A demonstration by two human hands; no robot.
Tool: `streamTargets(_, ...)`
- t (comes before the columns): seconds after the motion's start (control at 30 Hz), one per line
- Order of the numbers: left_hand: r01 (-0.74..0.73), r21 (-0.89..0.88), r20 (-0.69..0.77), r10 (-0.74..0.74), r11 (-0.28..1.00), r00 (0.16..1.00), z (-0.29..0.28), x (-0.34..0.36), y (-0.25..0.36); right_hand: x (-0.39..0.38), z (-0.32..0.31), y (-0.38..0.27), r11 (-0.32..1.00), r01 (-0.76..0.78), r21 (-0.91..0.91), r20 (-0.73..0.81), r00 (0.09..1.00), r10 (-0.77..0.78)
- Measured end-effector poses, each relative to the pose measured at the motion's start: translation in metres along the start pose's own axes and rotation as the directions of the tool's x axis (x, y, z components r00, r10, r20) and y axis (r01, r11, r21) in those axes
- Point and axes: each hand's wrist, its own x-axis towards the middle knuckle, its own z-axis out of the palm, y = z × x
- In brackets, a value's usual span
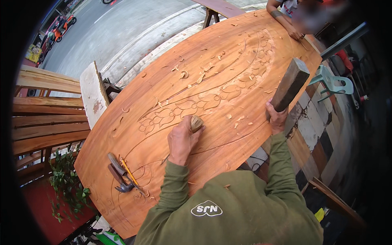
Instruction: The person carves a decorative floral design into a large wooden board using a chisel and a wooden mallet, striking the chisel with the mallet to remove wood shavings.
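Note:
My left hand [181,139] grips a wooden-handled chisel [197,122] held upright against a large reddish wooden panel [196,53]. The panel carries a carved band of flowers and leaves [204,100]. My right hand [277,118] holds a heavy wooden mallet [290,83], raised above the panel's right edge. Wood chips [200,75] lie scattered over the carving. My sleeves are olive green.
Several chisels and a pencil [122,173] lie on the panel's near left part. Another person's arm [283,20] rests on the far end. Stacked planks [45,118] stand at left, a green plant [67,183] below them, a pale green plastic chair [332,83] at right, a street behind.

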Motion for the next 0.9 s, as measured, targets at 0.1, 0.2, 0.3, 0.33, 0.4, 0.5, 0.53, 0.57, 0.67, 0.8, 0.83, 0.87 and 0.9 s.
streamTargets(0.1,-0.142,-0.228,-0.125,0.116,0.963,0.985,-0.002,-0.001,0.028,0.001,0.001,0.003,1.000,-0.012,0.016,-0.004,1.000,0.012)
streamTargets(0.2,-0.238,-0.270,-0.178,0.194,0.933,0.965,0.007,-0.002,0.047,0.001,0.002,0.000,1.000,0.006,-0.028,-0.005,1.000,-0.007)
streamTargets(0.3,-0.475,-0.239,-0.179,0.442,0.847,0.879,0.015,0.002,0.057,-0.001,0.003,-0.003,1.000,0.020,-0.014,-0.026,0.999,-0.020)
streamTargets(0.33,-0.475,-0.238,-0.176,0.443,0.847,0.879,0.018,0.002,0.059,-0.001,0.003,-0.004,1.000,0.018,-0.014,-0.028,0.999,-0.018)
streamTargets(0.4,-0.542,-0.125,-0.138,0.526,0.831,0.839,0.029,0.002,0.060,-0.001,0.003,-0.007,1.000,0.027,-0.011,-0.024,0.999,-0.027)
streamTargets(0.5,-0.539,-0.148,-0.090,0.532,0.829,0.842,0.045,0.004,0.056,-0.001,0.002,-0.008,1.000,0.025,-0.012,-0.036,0.999,-0.025)
streamTargets(0.53,-0.548,-0.130,-0.085,0.541,0.826,0.837,0.047,0.004,0.055,0.000,0.002,-0.008,1.000,0.022,-0.012,-0.038,0.999,-0.022)
streamTargets(0.57,-0.548,-0.130,-0.082,0.541,0.827,0.837,0.048,0.004,0.055,0.001,0.002,-0.007,0.999,0.036,-0.027,-0.033,0.999,-0.037)
streamTargets(0.67,-0.534,-0.147,-0.033,0.535,0.833,0.844,0.053,0.003,0.049,0.000,0.005,-0.005,0.999,0.029,-0.029,-0.032,0.999,-0.030)
streamTargets(0.8,-0.538,-0.068,-0.113,0.530,0.840,0.841,0.068,0.005,0.039,0.002,0.003,-0.001,1.000,-0.011,0.003,0.011,1.000,0.011)
streamTargets(0.83,-0.583,-0.043,-0.164,0.570,0.812,0.805,0.068,0.009,0.042,0.003,-0.001,0.000,1.000,-0.007,0.029,0.004,1.000,0.007)
streamTargets(0.87,-0.555,-0.027,-0.165,0.544,0.832,0.823,0.066,0.011,0.041,0.003,-0.001,0.001,1.000,0.014,0.016,0.007,1.000,-0.014)
streamTargets(0.9,-0.567,-0.041,-0.189,0.550,0.823,0.813,0.064,0.013,0.040,0.003,-0.001,0.001,0.999,-0.010,0.038,0.011,1.000,0.009)
